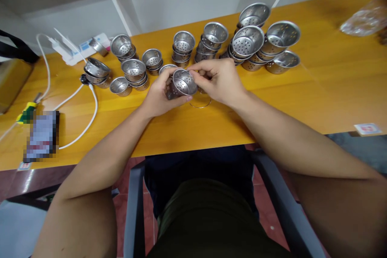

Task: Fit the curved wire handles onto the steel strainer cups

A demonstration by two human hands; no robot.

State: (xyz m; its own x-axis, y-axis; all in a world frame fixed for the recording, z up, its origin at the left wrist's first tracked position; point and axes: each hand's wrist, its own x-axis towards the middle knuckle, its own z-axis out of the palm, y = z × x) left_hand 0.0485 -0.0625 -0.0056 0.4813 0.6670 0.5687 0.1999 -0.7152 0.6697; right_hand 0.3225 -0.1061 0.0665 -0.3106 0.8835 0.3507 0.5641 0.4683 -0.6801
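My left hand (pixel 163 93) is wrapped around a small perforated metal cup (pixel 185 82), tilted so that its open mouth faces me. Thumb and index finger of my right hand (pixel 219 80) are pinched together at the cup's rim; what lies between them is too small to make out. A thin wire loop (pixel 201 107) shows just below the right fingers, its upper part hidden by the hand. Close behind my hands stand stacks of similar perforated cups, among them a stack (pixel 183 44) of narrow ones and a low stack (pixel 152 59).
Larger perforated cups (pixel 282 38) are stacked at the back right. A power strip (pixel 87 49) with white cables lies at the back left, and a phone-like object (pixel 42 136) sits near the left front edge. A clear plastic bag (pixel 363 20) rests at the far right.
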